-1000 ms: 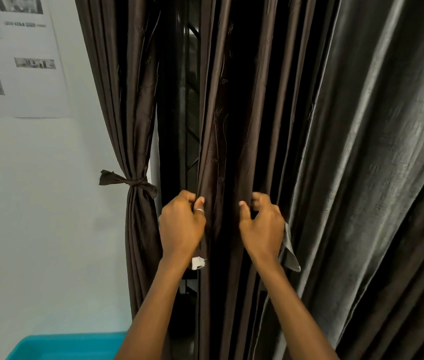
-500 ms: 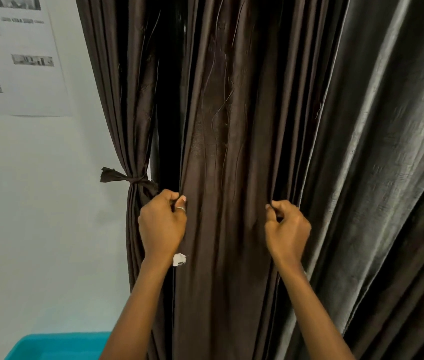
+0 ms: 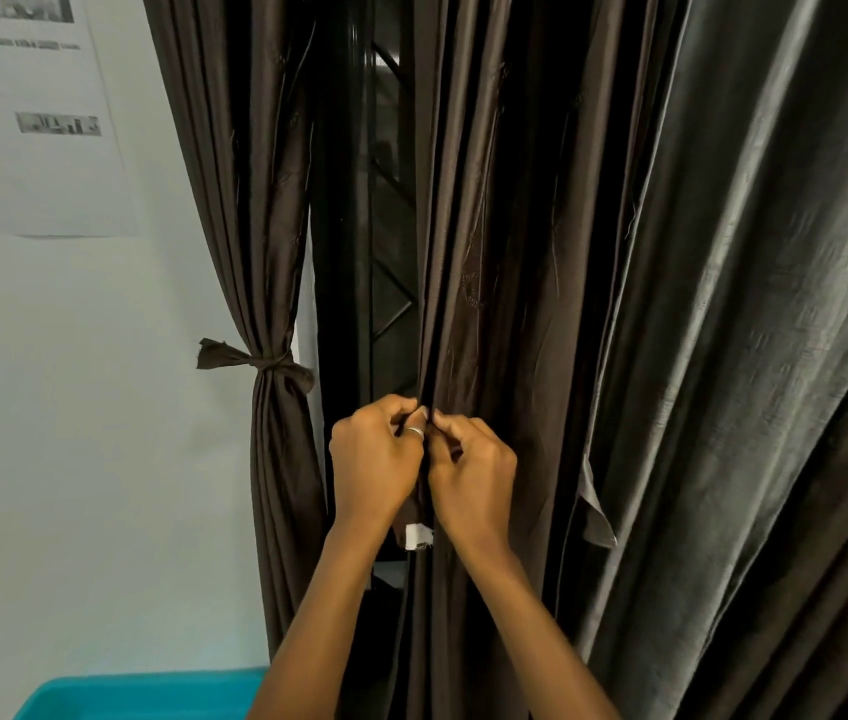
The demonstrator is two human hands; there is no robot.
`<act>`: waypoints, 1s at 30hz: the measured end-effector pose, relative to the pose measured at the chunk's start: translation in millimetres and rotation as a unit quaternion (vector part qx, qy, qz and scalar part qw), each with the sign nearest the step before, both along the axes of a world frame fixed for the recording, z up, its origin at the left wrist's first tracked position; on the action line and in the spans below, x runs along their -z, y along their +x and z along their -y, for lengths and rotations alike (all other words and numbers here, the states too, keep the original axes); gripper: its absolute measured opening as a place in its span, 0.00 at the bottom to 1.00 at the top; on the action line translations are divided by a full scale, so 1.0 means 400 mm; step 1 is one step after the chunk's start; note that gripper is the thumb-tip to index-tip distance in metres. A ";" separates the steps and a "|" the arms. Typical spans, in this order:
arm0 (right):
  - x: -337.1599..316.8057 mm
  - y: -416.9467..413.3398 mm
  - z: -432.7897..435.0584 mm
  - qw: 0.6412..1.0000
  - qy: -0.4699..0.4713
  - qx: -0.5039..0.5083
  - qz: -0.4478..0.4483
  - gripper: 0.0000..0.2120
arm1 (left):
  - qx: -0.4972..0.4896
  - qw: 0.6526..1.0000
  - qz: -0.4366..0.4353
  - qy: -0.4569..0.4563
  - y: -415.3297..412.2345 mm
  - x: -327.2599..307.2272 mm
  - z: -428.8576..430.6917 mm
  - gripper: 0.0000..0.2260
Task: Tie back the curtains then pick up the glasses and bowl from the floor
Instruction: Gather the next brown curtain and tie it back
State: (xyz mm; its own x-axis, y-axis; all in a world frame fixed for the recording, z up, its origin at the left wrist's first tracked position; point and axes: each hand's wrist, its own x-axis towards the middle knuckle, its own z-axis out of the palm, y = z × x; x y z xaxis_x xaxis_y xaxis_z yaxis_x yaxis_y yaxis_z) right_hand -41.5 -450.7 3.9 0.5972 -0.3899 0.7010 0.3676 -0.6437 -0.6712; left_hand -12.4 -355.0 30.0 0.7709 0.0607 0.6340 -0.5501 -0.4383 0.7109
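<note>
A dark brown curtain panel [image 3: 494,252] hangs in front of me, bunched into narrow folds. My left hand [image 3: 372,459] and my right hand [image 3: 474,475] are side by side, both pinching its left edge at waist height. A small white tag [image 3: 418,536] dangles from the fabric below my left hand. On the left, another brown curtain [image 3: 250,200] is gathered and bound by a knotted fabric tie [image 3: 261,363]. The glasses and bowl are out of view.
A grey curtain [image 3: 754,356] hangs on the right. Between the brown panels a dark window with a metal grille [image 3: 385,226] shows. Printed sheets [image 3: 22,122] are stuck on the white wall at left. A turquoise bin [image 3: 141,698] sits at bottom left.
My hands, which had spread the panel wide half a second ago, have come together at its left edge, bunching the fabric rightward and uncovering the window grille.
</note>
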 end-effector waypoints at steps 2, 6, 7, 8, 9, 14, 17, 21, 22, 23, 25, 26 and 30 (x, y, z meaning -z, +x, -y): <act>0.004 0.001 -0.006 1.000 0.002 -0.003 0.000 0.10 | 0.017 1.000 -0.011 -0.004 0.005 -0.001 -0.011 0.06; 0.008 0.006 -0.011 1.000 0.017 -0.009 0.004 0.10 | 0.052 0.997 -0.048 0.001 0.009 -0.003 -0.016 0.08; 0.009 0.007 -0.012 1.000 0.017 -0.007 0.005 0.08 | 0.054 0.997 -0.055 0.000 0.008 -0.003 -0.013 0.07; 0.010 0.008 -0.014 1.000 0.015 -0.003 0.006 0.07 | 0.053 0.997 -0.060 -0.004 0.006 -0.003 -0.009 0.06; 0.013 0.009 -0.014 1.000 0.012 -0.001 0.006 0.06 | 0.051 0.996 -0.066 -0.009 0.004 -0.005 -0.003 0.05; 0.022 0.014 -0.005 1.000 0.012 -0.004 0.009 0.08 | -0.006 0.996 -0.084 0.010 0.002 -0.027 0.025 0.15; 0.022 0.015 0.001 1.000 0.010 -0.017 0.009 0.10 | -0.040 0.996 -0.074 0.030 0.003 -0.038 0.034 0.08; 0.005 0.004 0.043 0.995 -0.021 -0.096 -0.028 0.12 | -0.060 0.995 -0.055 0.057 0.004 -0.043 0.027 0.09; 0.000 0.000 0.057 0.994 -0.013 -0.102 -0.034 0.12 | -0.059 0.995 -0.052 0.057 0.005 -0.042 0.025 0.09; -0.004 -0.006 0.070 0.996 0.000 -0.087 -0.028 0.12 | -0.059 0.995 -0.047 0.057 0.005 -0.041 0.022 0.09; -0.006 -0.020 0.092 1.000 0.019 0.018 0.017 0.10 | -0.062 0.996 -0.033 0.060 0.003 -0.039 0.018 0.09; -0.006 -0.026 0.101 0.995 0.022 0.083 0.043 0.09 | -0.061 0.996 -0.030 0.056 0.002 -0.038 0.016 0.09; -0.013 -0.038 0.140 0.980 0.029 0.194 0.026 0.19 | -0.045 0.997 -0.035 0.045 0.001 -0.037 0.010 0.08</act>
